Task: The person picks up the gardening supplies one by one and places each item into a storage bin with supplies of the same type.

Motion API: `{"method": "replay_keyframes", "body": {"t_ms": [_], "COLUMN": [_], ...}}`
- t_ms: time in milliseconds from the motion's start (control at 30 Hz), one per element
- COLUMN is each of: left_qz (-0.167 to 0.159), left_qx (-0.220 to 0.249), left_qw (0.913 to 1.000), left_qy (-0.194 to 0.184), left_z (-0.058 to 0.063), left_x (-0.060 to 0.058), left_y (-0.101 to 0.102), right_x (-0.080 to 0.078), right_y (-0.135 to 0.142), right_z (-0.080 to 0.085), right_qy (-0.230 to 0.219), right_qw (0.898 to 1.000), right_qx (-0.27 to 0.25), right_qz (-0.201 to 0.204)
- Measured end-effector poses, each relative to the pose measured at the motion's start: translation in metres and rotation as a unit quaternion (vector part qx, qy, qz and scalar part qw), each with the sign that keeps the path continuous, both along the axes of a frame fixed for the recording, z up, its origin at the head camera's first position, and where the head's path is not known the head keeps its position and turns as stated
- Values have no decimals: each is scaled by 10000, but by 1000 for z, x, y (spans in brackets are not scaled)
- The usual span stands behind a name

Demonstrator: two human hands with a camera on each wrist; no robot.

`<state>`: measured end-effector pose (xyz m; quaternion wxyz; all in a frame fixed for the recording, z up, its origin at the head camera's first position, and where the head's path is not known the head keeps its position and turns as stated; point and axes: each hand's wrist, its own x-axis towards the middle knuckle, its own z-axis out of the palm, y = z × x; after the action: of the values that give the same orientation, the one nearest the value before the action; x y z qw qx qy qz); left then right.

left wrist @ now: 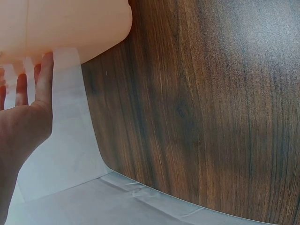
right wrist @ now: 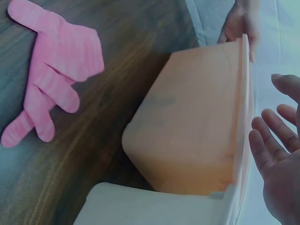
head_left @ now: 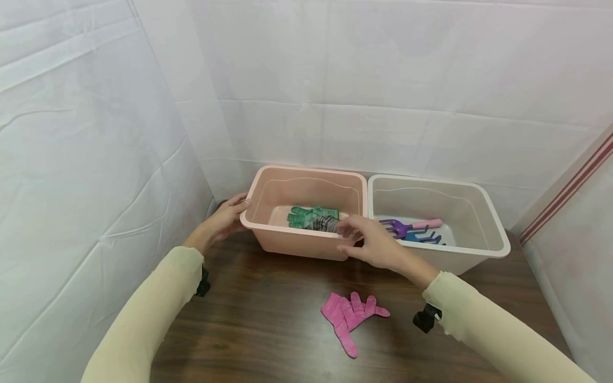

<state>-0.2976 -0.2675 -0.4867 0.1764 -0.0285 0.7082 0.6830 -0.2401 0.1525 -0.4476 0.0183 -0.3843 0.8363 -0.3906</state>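
A peach-pink plastic bin (head_left: pixel 297 242) holds a green glove (head_left: pixel 301 217) and a grey-and-black striped glove (head_left: pixel 322 223). My left hand (head_left: pixel 227 218) grips its left end at the rim; the left wrist view shows the fingers (left wrist: pixel 44 82) against the bin's outer wall. Over the bin's near right corner hovers my right hand (head_left: pixel 375 244), fingers loosely bent and spread, nothing in the palm (right wrist: pixel 286 187). A pink knitted glove (head_left: pixel 351 316) lies on the table in front of the bin, its fingers spread.
Right beside the pink bin stands a white bin (head_left: pixel 483 223). Inside it are a purple hand fork with a pink handle (head_left: pixel 426 224) and a blue rake-like tool (head_left: pixel 421 238). Both bins stand on a dark wooden table (head_left: pixel 258 319), near white cloth walls (head_left: pixel 383 106) behind and beside.
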Motion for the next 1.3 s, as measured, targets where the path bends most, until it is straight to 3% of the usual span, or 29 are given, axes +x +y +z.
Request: {"method": "replay_keyframes", "body": {"t_ms": [167,433,833,1133,1300], "left_qz": [-53,-42,-5,-7,69], "left_qx": [-13,63,122,66,51], "left_qw": [10000,10000,9999,10000,9999], "left_qy": [5,12,-36,-60,-67], "left_z": [-1,-2,-2,1,0], "left_x": [0,-2,-2,0,1], "left_y": [1,3,1,2,1], "right_x": [13,35,48,56,61], "right_y": [6,18,28,32,32], "right_z": [-5,-19,-64,-102,-119], "right_qy": [-87,-350,-249,-717,-629], "right_qw": [9997,9977,9985,9960,9971], "right_qx": [183,569,404,395,257], "right_qz": [155,57,279,367,340]}}
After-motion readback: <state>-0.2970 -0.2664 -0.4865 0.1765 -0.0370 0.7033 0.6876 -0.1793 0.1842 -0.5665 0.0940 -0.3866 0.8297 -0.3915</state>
